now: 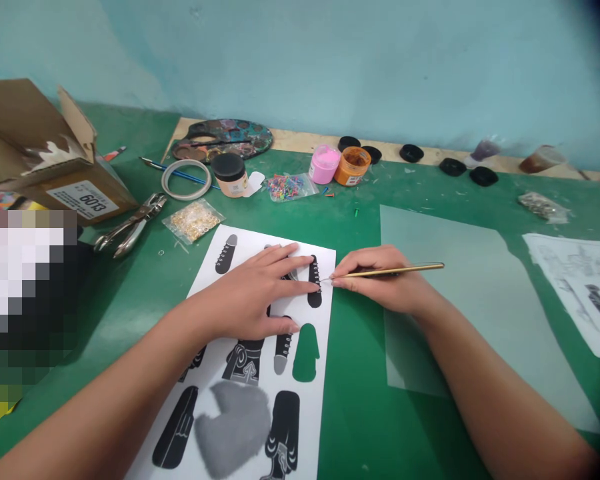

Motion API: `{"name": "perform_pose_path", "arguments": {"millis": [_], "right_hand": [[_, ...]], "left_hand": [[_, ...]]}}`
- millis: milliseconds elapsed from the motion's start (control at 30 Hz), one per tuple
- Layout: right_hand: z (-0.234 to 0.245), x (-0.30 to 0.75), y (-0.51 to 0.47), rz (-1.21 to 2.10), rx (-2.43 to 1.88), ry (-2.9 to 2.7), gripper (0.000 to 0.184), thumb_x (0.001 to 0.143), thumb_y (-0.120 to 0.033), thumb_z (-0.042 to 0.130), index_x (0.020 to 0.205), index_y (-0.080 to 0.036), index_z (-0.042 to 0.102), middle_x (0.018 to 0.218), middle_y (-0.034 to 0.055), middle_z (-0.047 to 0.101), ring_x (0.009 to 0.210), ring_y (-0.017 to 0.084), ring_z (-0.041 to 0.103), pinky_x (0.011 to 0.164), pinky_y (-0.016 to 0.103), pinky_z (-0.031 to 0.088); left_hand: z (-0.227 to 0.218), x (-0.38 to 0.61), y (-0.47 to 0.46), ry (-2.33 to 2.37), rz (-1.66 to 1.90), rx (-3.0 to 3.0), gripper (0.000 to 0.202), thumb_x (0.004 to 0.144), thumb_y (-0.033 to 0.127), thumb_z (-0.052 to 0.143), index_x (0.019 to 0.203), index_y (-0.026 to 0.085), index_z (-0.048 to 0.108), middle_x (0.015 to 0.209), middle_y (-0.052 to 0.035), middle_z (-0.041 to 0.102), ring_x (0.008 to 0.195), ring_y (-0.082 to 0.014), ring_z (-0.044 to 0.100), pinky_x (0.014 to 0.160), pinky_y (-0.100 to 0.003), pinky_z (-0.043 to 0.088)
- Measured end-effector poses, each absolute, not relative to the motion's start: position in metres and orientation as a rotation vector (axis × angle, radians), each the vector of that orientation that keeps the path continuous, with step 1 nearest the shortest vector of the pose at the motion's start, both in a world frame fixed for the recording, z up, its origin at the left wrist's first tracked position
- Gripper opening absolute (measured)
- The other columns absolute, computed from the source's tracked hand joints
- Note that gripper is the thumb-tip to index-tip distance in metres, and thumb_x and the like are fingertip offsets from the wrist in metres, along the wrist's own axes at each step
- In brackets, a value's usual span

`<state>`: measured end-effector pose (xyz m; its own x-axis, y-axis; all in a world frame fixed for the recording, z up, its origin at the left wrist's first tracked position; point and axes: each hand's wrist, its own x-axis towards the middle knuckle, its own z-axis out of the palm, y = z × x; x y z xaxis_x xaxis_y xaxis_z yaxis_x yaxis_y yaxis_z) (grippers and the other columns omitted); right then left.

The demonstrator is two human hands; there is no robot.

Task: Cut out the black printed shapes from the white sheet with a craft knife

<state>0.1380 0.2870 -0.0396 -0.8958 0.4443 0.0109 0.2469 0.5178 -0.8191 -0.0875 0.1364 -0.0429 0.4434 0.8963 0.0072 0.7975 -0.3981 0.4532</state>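
Note:
A white printed sheet with several black and grey shoe-part shapes lies on the green table in front of me. My left hand lies flat on it with fingers stretched out, pressing the paper down. My right hand is closed on a thin gold-handled tool, like a fine brush or blade. Its tip touches a black laced shape near the sheet's right edge. Below that, one shape is cut out and the green table shows through the hole.
A translucent sheet lies at the right, with another printed sheet beyond it. At the back stand a paint palette, paint jars, a black-lidded jar, bags of beads and eyelets, a punch plier and a cardboard box.

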Motion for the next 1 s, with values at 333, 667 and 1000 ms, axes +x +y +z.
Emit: {"name": "perform_pose_path", "arguments": {"millis": [333, 667, 1000], "right_hand": [[-0.038, 0.139, 0.287, 1.344, -0.612, -2.533, 0.012, 0.084, -0.032, 0.072, 0.083, -0.02, 0.076, 0.084, 0.005, 0.077, 0.076, 0.019, 0.07, 0.068, 0.029, 0.053], [-0.057, 0.143, 0.283, 1.534, -0.852, -2.007, 0.026, 0.083, -0.044, 0.074, 0.092, -0.02, 0.075, 0.067, 0.002, 0.073, 0.058, 0.016, 0.067, 0.059, 0.029, 0.056], [-0.054, 0.139, 0.253, 0.692, -0.562, -2.772, 0.053, 0.074, -0.049, 0.081, 0.118, -0.025, 0.062, 0.141, 0.0099, 0.059, 0.131, 0.037, 0.05, 0.104, 0.057, 0.038]], "left_hand": [[-0.043, -0.087, 0.136, 1.434, 0.394, 2.285, 0.058, 0.085, 0.048, 0.069, 0.138, 0.03, 0.056, 0.158, -0.0072, 0.037, 0.148, -0.0386, 0.024, 0.119, -0.058, 0.024], [-0.043, -0.09, 0.136, 1.417, 0.412, 2.284, 0.054, 0.086, 0.048, 0.068, 0.136, 0.03, 0.059, 0.158, -0.0075, 0.036, 0.148, -0.0384, 0.023, 0.118, -0.058, 0.024], [-0.046, -0.082, 0.139, 1.621, 0.786, 2.075, 0.024, 0.093, 0.029, 0.054, 0.112, 0.018, 0.063, 0.121, -0.01, 0.065, 0.12, -0.0239, 0.056, 0.105, -0.041, 0.045]]}}
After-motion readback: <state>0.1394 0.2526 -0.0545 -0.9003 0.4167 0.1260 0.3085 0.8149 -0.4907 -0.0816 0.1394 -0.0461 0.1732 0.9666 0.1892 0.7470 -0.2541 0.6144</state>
